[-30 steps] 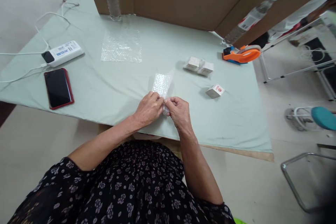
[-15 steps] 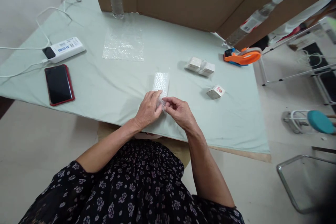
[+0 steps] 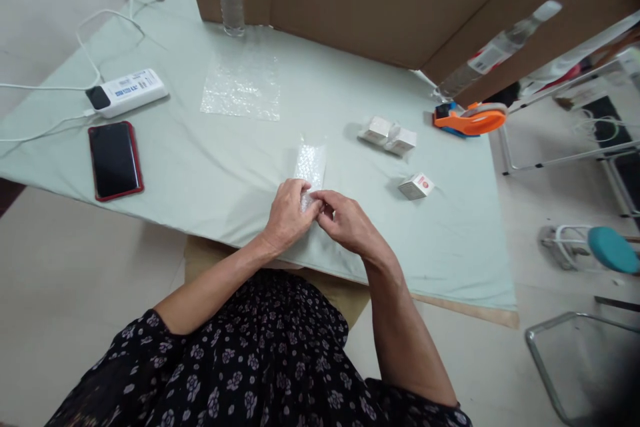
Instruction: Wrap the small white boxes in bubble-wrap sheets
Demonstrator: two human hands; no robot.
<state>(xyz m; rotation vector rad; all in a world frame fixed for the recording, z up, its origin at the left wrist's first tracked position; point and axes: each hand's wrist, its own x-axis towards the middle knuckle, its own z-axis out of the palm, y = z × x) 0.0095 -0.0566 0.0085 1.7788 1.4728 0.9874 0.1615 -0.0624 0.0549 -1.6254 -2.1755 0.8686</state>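
Near the table's front edge lies a narrow piece of bubble wrap [image 3: 311,163], its far end flat on the cloth. My left hand [image 3: 290,213] is closed on its near end, fingers curled over the left side. From the right, my right hand [image 3: 343,219] pinches at the same end, thumb and forefinger meeting by my left fingertips. Whether something is inside the near end is hidden by my fingers. To the right stand a small white box [image 3: 417,186] with a red mark and a pair of small wrapped boxes [image 3: 389,135].
A flat bubble wrap sheet [image 3: 243,87] lies at the back left, near a water bottle [image 3: 232,3]. Leftward are a phone [image 3: 116,160] and a white power bank [image 3: 131,93] with cables. An orange tape dispenser [image 3: 473,120] and a second bottle [image 3: 493,53] stand before the cardboard panel [image 3: 350,7].
Both hands have come closer together at the near end of the bubble wrap, the right fingertips now against the left ones. The whole view has shifted slightly.
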